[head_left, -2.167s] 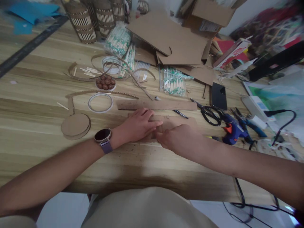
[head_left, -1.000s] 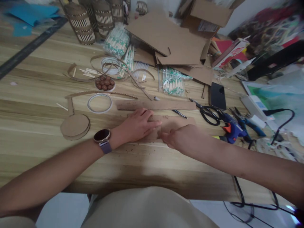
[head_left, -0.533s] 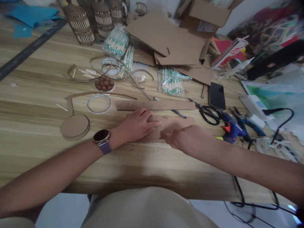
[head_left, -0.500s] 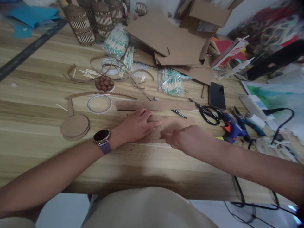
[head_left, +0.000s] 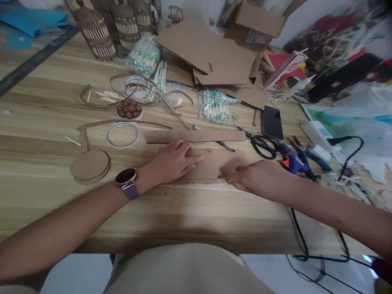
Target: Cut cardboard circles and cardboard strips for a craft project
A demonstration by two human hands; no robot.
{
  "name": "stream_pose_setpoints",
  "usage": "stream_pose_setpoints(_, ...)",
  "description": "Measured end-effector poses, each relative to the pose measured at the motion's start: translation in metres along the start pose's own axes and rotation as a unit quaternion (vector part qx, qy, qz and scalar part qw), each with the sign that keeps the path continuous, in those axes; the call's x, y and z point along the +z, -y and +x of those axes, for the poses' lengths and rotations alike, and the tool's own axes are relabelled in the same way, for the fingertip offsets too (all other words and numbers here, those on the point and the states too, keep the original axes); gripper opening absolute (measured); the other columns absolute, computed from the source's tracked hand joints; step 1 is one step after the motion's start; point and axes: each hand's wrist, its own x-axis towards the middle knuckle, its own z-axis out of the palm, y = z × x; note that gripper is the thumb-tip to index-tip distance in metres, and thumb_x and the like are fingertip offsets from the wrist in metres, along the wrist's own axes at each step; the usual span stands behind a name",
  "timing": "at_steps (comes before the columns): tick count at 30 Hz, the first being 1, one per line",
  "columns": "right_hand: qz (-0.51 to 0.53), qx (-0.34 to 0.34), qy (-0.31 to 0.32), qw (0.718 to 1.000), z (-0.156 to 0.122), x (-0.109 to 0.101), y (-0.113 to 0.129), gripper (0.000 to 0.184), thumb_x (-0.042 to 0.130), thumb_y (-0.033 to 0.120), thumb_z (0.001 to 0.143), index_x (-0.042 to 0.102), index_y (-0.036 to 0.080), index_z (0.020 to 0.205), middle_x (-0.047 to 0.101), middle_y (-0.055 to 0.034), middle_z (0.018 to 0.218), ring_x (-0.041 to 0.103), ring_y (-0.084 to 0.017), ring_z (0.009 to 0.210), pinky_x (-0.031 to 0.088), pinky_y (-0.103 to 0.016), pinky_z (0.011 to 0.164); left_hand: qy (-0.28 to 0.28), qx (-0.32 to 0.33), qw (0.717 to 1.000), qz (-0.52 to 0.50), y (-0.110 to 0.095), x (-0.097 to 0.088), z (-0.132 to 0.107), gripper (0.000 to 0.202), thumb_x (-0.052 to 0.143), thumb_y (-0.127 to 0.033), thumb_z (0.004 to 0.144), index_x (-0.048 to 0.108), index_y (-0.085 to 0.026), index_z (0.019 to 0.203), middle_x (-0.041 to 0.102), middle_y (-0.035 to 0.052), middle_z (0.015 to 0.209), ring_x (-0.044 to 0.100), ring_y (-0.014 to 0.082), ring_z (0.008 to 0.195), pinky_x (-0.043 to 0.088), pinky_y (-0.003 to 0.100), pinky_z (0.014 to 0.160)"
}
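Note:
My left hand (head_left: 173,163) lies flat, fingers stretched out, pressing on the left end of a flat cardboard piece (head_left: 214,163) on the wooden table (head_left: 183,208). My right hand (head_left: 260,179) is closed in a pinch at the piece's lower right edge. A thin tip pokes out of its fingers toward the left, touching the cardboard; I cannot make out what the tool is. A watch sits on my left wrist (head_left: 126,179).
A long cardboard strip (head_left: 196,136) and a pen (head_left: 225,145) lie just behind the piece. Scissors (head_left: 260,145), a blue glue gun (head_left: 294,163) and a phone (head_left: 272,121) are to the right. A tape ring (head_left: 122,134) and cardboard discs (head_left: 90,165) are to the left.
My right hand has slid to the right along the lower edge of the cardboard piece, uncovering more of it. My left hand has stayed pressed in place.

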Motion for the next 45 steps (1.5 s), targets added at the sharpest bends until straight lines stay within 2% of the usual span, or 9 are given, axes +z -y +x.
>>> stream_pose_setpoints(3,0.011,-0.007,-0.031,0.999,0.004,-0.006,0.004,0.028,0.047,0.03,0.101,0.067,0.02,0.117,0.074,-0.0031,0.074,0.058,-0.014,0.052,0.012,-0.029,0.049,-0.006,0.002,1.0,0.0,0.0,-0.001,0.0,0.037,0.043,-0.031,0.106,0.066,-0.026,0.133,0.054,0.0132,0.116,0.048,0.0277,0.104,0.046,0.045,0.094)
stream_pose_setpoints(6,0.019,-0.007,-0.029,0.999,0.021,-0.016,0.023,0.03,0.043,0.031,0.103,0.068,0.017,0.113,0.073,-0.0043,0.072,0.058,-0.015,0.053,0.011,-0.03,0.049,-0.007,0.001,1.0,-0.01,0.0,-0.003,0.0,0.036,0.041,-0.028,0.106,0.067,-0.025,0.132,0.055,0.0124,0.115,0.048,0.0263,0.102,0.046,0.043,0.092)
stream_pose_setpoints(12,-0.003,-0.033,-0.015,0.999,0.056,-0.028,0.058,0.028,0.045,0.011,0.095,0.069,0.016,0.107,0.071,-0.0059,0.07,0.057,-0.016,0.054,0.013,-0.03,0.047,-0.007,-0.009,0.999,-0.035,0.001,-0.005,-0.001,0.035,0.041,-0.027,0.106,0.067,-0.027,0.129,0.057,0.0116,0.114,0.048,0.0253,0.1,0.047,0.041,0.089)
stream_pose_setpoints(22,-0.039,-0.049,-0.019,0.998,0.059,-0.025,0.059,0.034,0.046,0.005,0.09,0.07,0.016,0.111,0.075,-0.0087,0.076,0.066,-0.019,0.062,0.023,-0.028,0.048,0.005,-0.01,1.0,-0.022,0.001,-0.003,0.0,0.034,0.044,-0.025,0.105,0.067,-0.027,0.13,0.057,0.0118,0.115,0.048,0.0262,0.102,0.045,0.04,0.089)
stream_pose_setpoints(26,-0.064,-0.047,-0.012,0.997,0.06,-0.031,0.063,0.038,0.046,0.001,0.086,0.071,0.016,0.11,0.076,-0.0101,0.079,0.069,-0.021,0.065,0.025,-0.029,0.046,0.015,-0.005,1.0,-0.026,0.001,-0.004,0.0,0.034,0.044,-0.028,0.105,0.067,-0.025,0.13,0.057,0.0134,0.115,0.048,0.0278,0.102,0.045,0.042,0.09)
stream_pose_setpoints(34,-0.048,-0.022,0.01,0.999,0.061,-0.046,0.075,0.04,0.052,-0.003,0.086,0.071,0.013,0.117,0.078,-0.0186,0.104,0.076,-0.026,0.076,0.043,-0.027,0.049,0.016,-0.007,1.0,-0.026,0.001,-0.001,0.0,0.033,0.048,-0.027,0.103,0.068,-0.026,0.129,0.058,0.0138,0.114,0.047,0.0289,0.102,0.046,0.044,0.091)
stream_pose_setpoints(37,-0.057,-0.026,0.03,0.998,0.059,-0.046,0.071,0.04,0.051,-0.002,0.087,0.069,0.013,0.119,0.078,-0.0169,0.097,0.076,-0.028,0.077,0.041,-0.027,0.047,0.015,0.003,1.0,-0.015,0.002,-0.002,0.0,0.034,0.047,-0.026,0.103,0.067,-0.026,0.131,0.058,0.0139,0.115,0.048,0.0283,0.103,0.046,0.044,0.091)
stream_pose_setpoints(41,-0.065,-0.021,0.073,0.995,0.053,-0.04,0.062,0.046,0.05,-0.002,0.088,0.064,0.016,0.128,0.078,-0.0089,0.081,0.075,-0.025,0.07,0.031,-0.026,0.043,0.008,0.009,1.0,-0.001,0.002,-0.004,0.0,0.035,0.043,-0.026,0.105,0.066,-0.025,0.131,0.058,0.0141,0.116,0.048,0.0287,0.104,0.048,0.044,0.091)
stream_pose_setpoints(45,-0.068,-0.01,0.051,0.996,0.045,-0.029,0.053,0.049,0.048,-0.001,0.088,0.063,0.02,0.13,0.076,-0.0063,0.074,0.072,-0.023,0.063,0.023,-0.029,0.042,0.004,0.007,1.0,0.001,0.001,-0.004,-0.001,0.034,0.044,-0.023,0.104,0.066,-0.025,0.13,0.058,0.0136,0.116,0.048,0.0284,0.105,0.048,0.044,0.091)
